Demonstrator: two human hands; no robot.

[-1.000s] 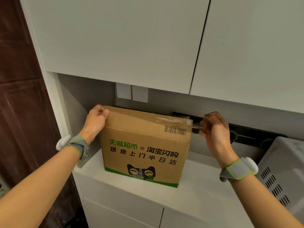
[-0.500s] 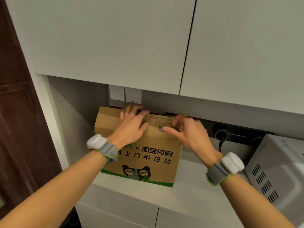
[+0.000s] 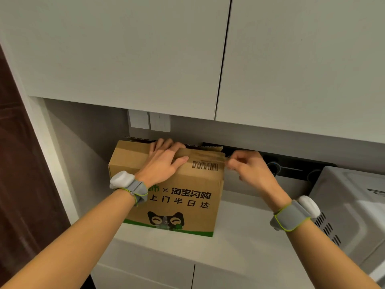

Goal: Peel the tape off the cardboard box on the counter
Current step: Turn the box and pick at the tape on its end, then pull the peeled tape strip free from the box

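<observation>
Brown printed box (image 3: 193,184), clear tape (image 3: 208,157).

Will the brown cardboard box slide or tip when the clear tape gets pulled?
Probably neither: the left hand presses on the brown cardboard box. Its broad base on the white counter favours sliding over tipping. The clear tape looks thin, may tear.

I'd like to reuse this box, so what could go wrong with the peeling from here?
The right hand pinches just the end of the tape at the corner of the box; the thin strip may snap, leaving the rest stuck.
A sharp pull could strip the cardboard's surface.
Only the left hand, pressed flat, steadies the box; it may slide toward the white appliance.
</observation>
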